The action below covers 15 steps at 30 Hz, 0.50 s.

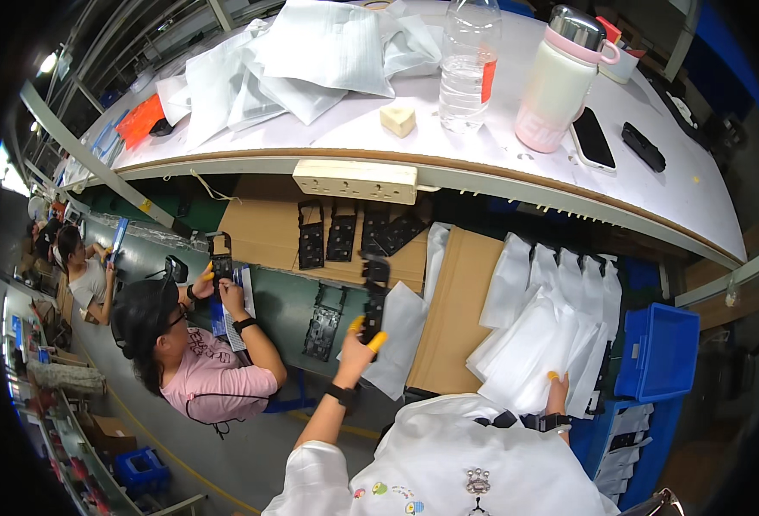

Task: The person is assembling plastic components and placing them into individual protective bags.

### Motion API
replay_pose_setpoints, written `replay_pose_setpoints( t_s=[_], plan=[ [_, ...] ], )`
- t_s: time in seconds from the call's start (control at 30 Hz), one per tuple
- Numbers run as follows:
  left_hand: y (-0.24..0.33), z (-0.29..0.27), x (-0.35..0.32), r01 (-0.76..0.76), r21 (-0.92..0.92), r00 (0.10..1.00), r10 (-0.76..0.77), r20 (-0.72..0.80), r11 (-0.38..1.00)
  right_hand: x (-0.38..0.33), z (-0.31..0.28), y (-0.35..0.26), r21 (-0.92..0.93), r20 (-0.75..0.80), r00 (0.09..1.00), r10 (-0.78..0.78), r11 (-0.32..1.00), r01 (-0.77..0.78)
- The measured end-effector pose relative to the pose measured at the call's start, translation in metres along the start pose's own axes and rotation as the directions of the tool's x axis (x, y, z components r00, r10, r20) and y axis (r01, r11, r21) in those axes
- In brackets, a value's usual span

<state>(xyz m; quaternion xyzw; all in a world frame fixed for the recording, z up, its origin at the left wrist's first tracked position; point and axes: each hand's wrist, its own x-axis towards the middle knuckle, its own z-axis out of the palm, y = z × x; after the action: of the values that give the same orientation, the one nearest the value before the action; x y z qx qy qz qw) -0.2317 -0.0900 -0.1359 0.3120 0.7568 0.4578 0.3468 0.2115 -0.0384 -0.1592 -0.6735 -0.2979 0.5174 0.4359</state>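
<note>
We note the green surface below us, carrying a brown cardboard sheet and a fanned stack of white foam bags. Our right hand rests on that stack, fingers seemingly flat rather than closed; the view there is poor. Our left hand, in yellow finger cots, holds the black plastic part by its lower end, the grip closed, the part upright above the surface and well apart from the bags. We judge the narrow hold risky: the tall piece could pivot or slip.
</note>
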Motion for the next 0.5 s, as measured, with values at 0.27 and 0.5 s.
replay_pose_setpoints(
  t_s=[0.27,0.5],
  plan=[
    [-0.085,-0.045,0.021,0.136,0.662,0.991,-0.099,-0.093,0.737,-0.001,-0.002,0.003,-0.059,-0.037,0.999,0.019,0.998,-0.021],
    [-0.096,-0.042,0.066,0.39,0.667,0.902,-0.115,-0.417,0.635,-0.001,-0.034,0.022,-0.069,-0.086,0.996,-0.012,0.998,0.006]
  ],
)
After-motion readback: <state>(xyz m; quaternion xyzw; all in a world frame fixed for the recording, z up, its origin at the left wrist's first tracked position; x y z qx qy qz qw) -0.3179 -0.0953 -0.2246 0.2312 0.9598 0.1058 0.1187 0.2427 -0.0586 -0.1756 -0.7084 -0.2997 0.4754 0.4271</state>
